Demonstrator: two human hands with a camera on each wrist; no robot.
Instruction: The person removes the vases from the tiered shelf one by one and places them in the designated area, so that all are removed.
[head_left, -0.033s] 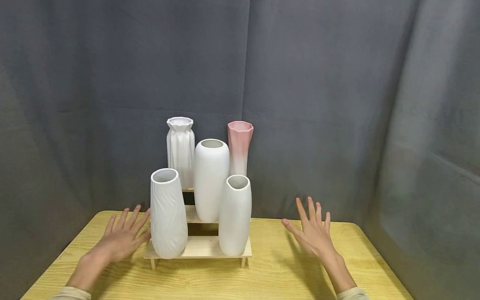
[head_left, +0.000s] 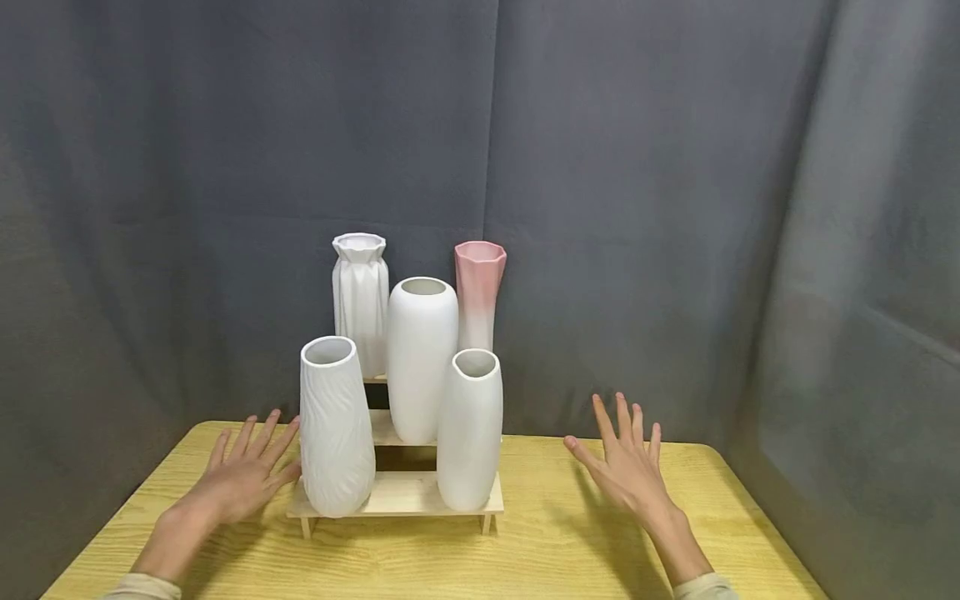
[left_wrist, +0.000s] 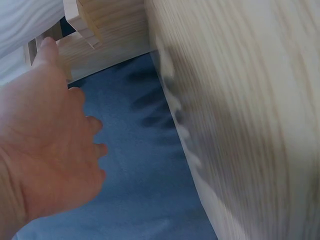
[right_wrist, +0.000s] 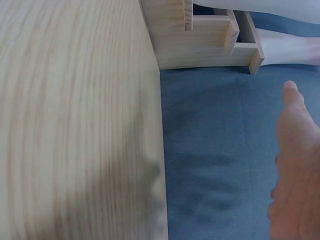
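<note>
On the lowest step of a wooden tiered stand (head_left: 397, 492) are a white vase with wavy relief (head_left: 337, 429) at left and a smooth white vase (head_left: 470, 437) at right. A taller smooth white vase (head_left: 423, 358) occupies the middle step. Behind it rise a white pleated vase (head_left: 362, 304) and a pink-to-white vase (head_left: 479, 292), whose base is hidden. My left hand (head_left: 236, 483) is held with fingers spread beside the wavy vase; whether they touch is unclear. Fingers also spread, my right hand (head_left: 633, 475) hovers above the table to the right of the stand, holding nothing.
A light wooden table (head_left: 555, 550) carries the stand. Grey curtain (head_left: 637, 208) hangs behind the table and along both sides. Hand shadows fall on the tabletop and, in both wrist views, on the cloth.
</note>
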